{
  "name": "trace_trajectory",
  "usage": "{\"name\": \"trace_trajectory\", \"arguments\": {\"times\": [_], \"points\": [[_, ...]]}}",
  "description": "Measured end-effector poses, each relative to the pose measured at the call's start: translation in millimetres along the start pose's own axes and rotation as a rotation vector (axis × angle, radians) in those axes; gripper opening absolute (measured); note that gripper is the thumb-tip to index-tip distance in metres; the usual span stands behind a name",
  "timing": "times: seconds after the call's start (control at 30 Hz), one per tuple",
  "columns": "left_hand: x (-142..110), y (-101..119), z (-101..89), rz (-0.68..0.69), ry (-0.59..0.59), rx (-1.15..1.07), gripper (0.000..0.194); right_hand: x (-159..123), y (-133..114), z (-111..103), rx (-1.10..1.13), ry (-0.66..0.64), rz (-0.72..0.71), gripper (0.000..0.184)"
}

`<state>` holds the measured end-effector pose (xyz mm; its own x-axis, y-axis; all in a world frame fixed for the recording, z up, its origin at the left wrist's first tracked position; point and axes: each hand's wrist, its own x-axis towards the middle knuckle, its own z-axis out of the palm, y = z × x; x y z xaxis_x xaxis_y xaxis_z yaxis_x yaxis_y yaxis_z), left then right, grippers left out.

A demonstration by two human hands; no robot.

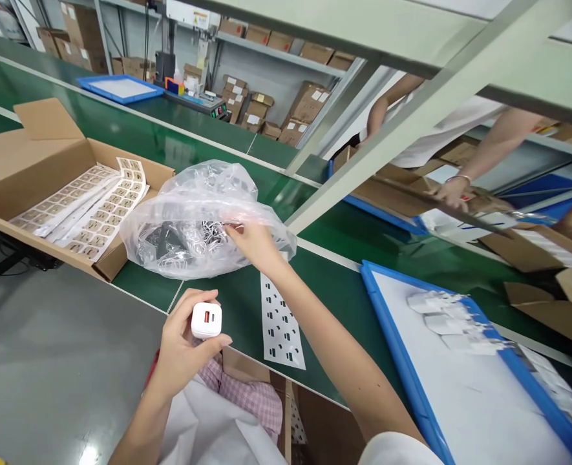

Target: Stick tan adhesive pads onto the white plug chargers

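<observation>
My left hand [179, 342] grips a white USB wall charger [207, 321] between thumb and fingers, just off the near edge of the bench. The charger's port face, with one red and one dark slot, is turned up towards me. My right hand [256, 245] reaches into the mouth of a clear plastic bag [193, 258]. Its fingertips are pinched beside a heap of small shiny pieces [211, 236] inside; whatever they hold is too small to make out. Below my right wrist a white sheet with dark cut-out shapes [282, 323] lies on the green bench [237, 310].
On the left stands an open cardboard box [106, 261] with sticker sheets [102, 216]. A blue-rimmed tray [387, 323] at right carries several white chargers [455, 323]. A slanting metal post [412, 129] crosses ahead. Beyond it, a co-worker's hand [453, 192] is over boxes.
</observation>
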<state>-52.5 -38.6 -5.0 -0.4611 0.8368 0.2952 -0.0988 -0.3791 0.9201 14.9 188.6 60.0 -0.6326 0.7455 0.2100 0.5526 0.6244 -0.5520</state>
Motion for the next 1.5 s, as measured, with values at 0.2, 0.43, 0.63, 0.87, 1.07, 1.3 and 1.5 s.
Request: {"name": "trace_trajectory", "arguments": {"times": [0.2,0.43,0.63,0.87,1.07,1.3,1.5], "points": [[-4,8,10.5,-0.152,0.007,-0.093,0.027,-23,-15,-13,0.119,0.012,-0.065,0.035],[-8,17,18.3,-0.082,-0.024,-0.071,0.036,-132,-39,-48,0.765,0.18,-0.143,0.006],[-6,31,45.7,0.037,-0.119,-0.075,0.037,-192,-48,-47,1.558,-0.027,0.325,0.023],[-18,33,72.0,-0.03,-0.178,-0.043,0.019,-210,-35,-31,1.636,0.123,0.4,0.023],[-22,28,76.2,-0.14,-0.237,0.019,0.012,-238,-20,-39,0.682,0.471,-0.029,0.026],[-15,27,83.9,-0.168,-0.402,-0.039,0.016,-257,-1,-69,0.22,0.419,-0.264,0.046],[-15,21,92.3,0.024,-0.506,-0.012,0.051,-261,4,-73,0.342,0.496,-0.211,0.032]]}}
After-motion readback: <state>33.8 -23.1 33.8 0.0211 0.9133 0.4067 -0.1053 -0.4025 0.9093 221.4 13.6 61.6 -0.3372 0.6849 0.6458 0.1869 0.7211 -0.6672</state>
